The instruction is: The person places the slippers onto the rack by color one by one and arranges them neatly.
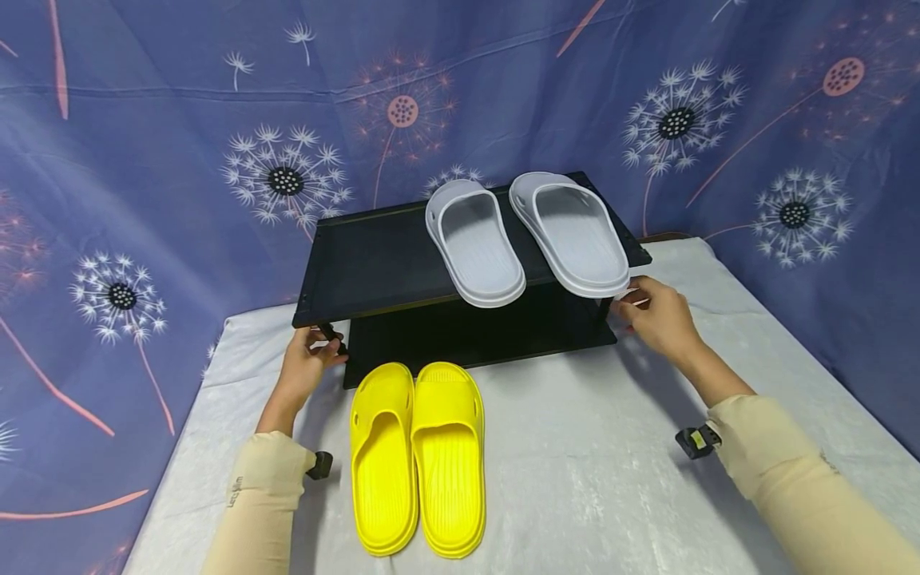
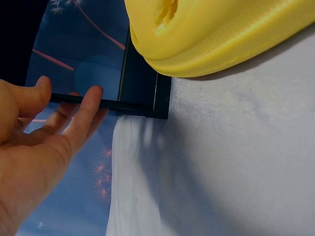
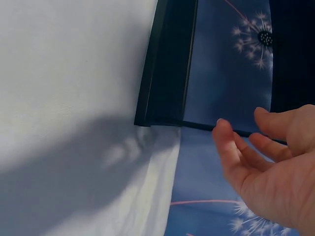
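Note:
A black two-tier shoe rack (image 1: pixel 374 259) stands on the cloth-covered table. My left hand (image 1: pixel 302 363) is at its left side, with the thumb and fingers around the thin front post (image 2: pixel 125 105) between the two shelves. On the opposite side, my right hand (image 1: pixel 661 319) has bent fingers at the right post (image 3: pixel 199 126), thumb on one side and fingertips on the other. Two light grey slippers, one at the middle (image 1: pixel 481 247) and one at the right (image 1: pixel 582 239), rest on the upper shelf, toes to the back. The lower shelf (image 1: pixel 489 327) lies partly in shadow underneath.
A pair of yellow slippers, the left one (image 1: pixel 384 479) and the right one (image 1: pixel 451 471), lies side by side on the white cloth (image 1: pixel 575 463), close before the rack's left front. A blue dandelion-print curtain (image 1: pixel 180 160) hangs behind and at both sides.

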{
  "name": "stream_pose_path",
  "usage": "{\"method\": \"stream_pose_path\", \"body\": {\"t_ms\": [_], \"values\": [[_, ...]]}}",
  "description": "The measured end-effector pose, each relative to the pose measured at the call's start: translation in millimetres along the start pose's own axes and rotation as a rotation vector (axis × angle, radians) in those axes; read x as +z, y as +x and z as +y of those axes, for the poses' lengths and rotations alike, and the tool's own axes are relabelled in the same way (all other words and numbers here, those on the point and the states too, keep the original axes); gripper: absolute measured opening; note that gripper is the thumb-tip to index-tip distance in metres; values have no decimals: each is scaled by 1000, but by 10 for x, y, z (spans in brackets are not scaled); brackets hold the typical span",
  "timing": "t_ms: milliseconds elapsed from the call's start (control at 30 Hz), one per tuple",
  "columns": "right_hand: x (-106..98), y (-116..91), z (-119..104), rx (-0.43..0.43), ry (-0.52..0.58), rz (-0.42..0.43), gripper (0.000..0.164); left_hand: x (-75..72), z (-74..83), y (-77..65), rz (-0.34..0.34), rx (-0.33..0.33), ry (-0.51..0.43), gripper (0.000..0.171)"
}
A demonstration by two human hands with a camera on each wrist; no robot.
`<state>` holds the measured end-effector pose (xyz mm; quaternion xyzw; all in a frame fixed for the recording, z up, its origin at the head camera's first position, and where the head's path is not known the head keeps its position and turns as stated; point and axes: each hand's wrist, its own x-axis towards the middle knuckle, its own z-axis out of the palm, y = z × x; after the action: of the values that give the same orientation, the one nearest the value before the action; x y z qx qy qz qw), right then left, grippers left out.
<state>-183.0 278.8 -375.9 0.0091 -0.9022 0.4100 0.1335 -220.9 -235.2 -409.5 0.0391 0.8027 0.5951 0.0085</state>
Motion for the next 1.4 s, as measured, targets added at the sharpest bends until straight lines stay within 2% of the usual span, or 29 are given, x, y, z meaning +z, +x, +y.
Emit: {"method": "stream_pose_path", "body": {"t_ms": [200, 533, 900, 1200, 1400], "values": [[-10, 81, 61, 44, 137, -17, 32, 2, 7, 16, 2, -7, -10, 57], [24, 233, 183, 53, 217, -77, 40, -8, -3, 40, -3, -17, -21, 54], [106, 337, 276, 17, 196, -121, 45, 5, -21, 24, 4, -20, -18, 55], [158, 376, 319, -1, 235, -90, 42, 37, 190, -64, -12, -30, -23, 51], [184, 385, 324, 1, 235, -64, 39, 7, 91, -14, -6, -28, -20, 55]]}}
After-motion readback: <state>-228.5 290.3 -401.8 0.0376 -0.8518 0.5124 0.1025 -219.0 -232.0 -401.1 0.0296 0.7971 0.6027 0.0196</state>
